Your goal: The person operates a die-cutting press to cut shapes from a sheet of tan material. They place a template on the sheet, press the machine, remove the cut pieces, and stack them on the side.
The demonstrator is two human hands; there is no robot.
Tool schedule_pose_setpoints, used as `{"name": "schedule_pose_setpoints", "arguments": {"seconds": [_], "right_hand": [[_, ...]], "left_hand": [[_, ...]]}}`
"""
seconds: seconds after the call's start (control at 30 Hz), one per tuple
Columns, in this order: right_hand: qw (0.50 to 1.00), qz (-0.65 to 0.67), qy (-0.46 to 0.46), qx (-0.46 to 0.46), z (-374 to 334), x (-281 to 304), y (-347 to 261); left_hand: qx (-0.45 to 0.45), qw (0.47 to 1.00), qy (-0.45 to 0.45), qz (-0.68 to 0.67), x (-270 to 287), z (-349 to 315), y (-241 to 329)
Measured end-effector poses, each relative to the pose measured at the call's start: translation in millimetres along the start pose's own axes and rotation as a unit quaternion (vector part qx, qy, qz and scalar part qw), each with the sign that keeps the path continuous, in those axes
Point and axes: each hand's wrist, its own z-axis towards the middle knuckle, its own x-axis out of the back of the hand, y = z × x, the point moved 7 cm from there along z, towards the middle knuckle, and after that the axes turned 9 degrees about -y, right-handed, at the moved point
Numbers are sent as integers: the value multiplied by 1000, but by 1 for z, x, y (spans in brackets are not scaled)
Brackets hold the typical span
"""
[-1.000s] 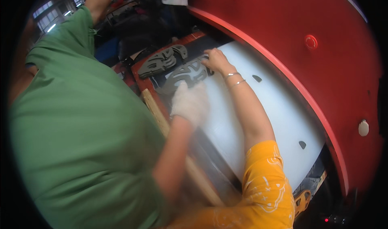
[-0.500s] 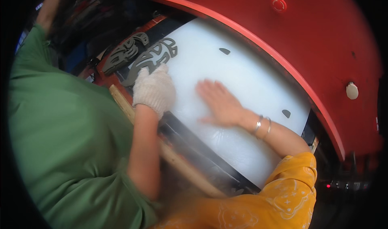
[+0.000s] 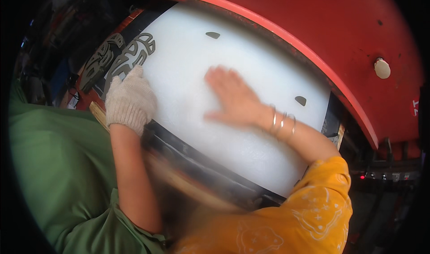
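My right hand (image 3: 234,97), bare with silver bangles at the wrist and a yellow sleeve, is spread palm down over a large whitish sheet (image 3: 179,43). Its fingers are smeared by motion, and I cannot tell whether they touch the surface. Nothing shows in that hand. My left hand is out of view. A co-worker's gloved hand (image 3: 131,99), in knitted white, rests at the sheet's left end beside dark grey cut-out pieces (image 3: 145,41) with curved openings. Two small dark half-round pieces, one far (image 3: 212,35) and one at the right (image 3: 301,101), lie on the sheet.
Along the far side arches a red machine housing (image 3: 304,12) with a pale knob (image 3: 382,68). A dark strip (image 3: 188,153) and a wooden bar (image 3: 188,186) border the sheet's near side. The green-clad co-worker (image 3: 58,155) stands close at the left.
The whole view has shifted, so the sheet and housing sit further left and higher. My right hand has slid a little rightward over the sheet. The gloved hand stays by the cut-outs.
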Motion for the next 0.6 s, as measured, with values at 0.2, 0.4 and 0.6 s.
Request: {"name": "schedule_pose_setpoints", "arguments": {"seconds": [0.2,0.4,0.6], "right_hand": [[957,171,-55,228,32,-1,-17],[963,196,181,-27,177,35,50],[978,89,165,-93,241,-11,46]], "left_hand": [[15,999,41,33,13,-16,4],[1,993,83,79,15,-19,5],[-31,992,125,21,16,-25,1]]}}
